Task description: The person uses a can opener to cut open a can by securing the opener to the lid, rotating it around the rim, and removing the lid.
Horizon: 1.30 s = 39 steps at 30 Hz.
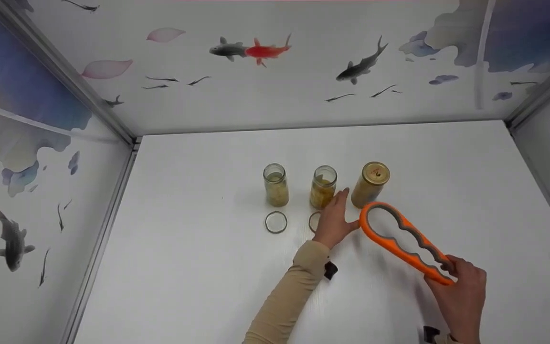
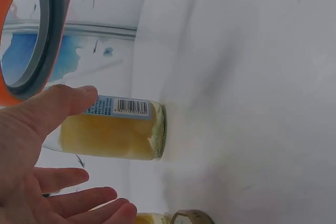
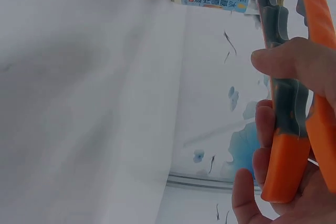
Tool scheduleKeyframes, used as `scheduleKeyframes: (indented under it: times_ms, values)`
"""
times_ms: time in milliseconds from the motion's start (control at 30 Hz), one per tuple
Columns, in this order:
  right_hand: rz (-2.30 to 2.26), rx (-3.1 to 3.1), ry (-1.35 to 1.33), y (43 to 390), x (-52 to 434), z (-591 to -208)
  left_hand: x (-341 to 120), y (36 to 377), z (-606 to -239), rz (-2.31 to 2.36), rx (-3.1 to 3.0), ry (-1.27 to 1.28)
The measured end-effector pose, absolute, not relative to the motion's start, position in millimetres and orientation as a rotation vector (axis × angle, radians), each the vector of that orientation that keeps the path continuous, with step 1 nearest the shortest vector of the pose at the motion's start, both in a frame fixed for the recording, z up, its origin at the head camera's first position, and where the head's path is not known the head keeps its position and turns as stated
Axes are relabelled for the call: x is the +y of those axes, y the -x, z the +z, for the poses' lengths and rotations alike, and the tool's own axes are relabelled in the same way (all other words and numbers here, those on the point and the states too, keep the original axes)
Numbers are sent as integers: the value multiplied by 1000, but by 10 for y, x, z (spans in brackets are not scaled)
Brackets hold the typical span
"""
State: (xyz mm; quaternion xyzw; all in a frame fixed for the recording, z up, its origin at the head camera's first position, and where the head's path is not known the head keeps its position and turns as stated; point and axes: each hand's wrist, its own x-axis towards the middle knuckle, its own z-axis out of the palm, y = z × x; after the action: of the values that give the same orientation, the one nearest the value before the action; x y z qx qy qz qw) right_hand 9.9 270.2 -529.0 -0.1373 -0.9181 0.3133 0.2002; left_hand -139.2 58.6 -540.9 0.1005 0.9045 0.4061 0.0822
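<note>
**Three jars, one opener, two hands**

On the white counter [image 1: 198,248], three jars stand in a row near its middle. The left jar [image 1: 275,184] and the middle jar [image 1: 323,186] are open, both holding a yellowish filling; the right jar [image 1: 370,184] wears a gold lid [image 1: 375,172]. At 6 o'clock of the left jar a loose lid [image 1: 276,222] lies flat on the counter, and a second loose lid [image 1: 314,221] lies at 6 o'clock of the middle jar, partly hidden by the left hand.

The left hand [image 1: 334,220] is released, fingers straight and spread, holding nothing. It sits between the middle and right jars, fingertips reaching toward 12 o'clock; the left wrist view shows the thumb just beside the right jar [image 2: 113,135], with its blue barcode label, though I cannot tell whether it touches.

The right hand [image 1: 461,291] is grasping the narrow end of an orange jar opener [image 1: 401,241] with a grey inner lining; the right wrist view shows fingers [image 3: 265,135] curled round the handle [image 3: 286,145]. The opener slants toward 10 o'clock from that hand, and its largest ring lies just at 5 o'clock of the right jar, near the left thumb
</note>
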Motion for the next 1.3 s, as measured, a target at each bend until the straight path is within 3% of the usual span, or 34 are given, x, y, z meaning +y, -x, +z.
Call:
scheduleKeyframes:
  times_ms: [733,1300]
  values:
    - [859,-2628,595,-204,2868,-5342,920,1758,-5582,1698,2341,-171]
    - [870,-2627,678,-252,2960,-5363,952,1845,-5659,1695,2337,-185]
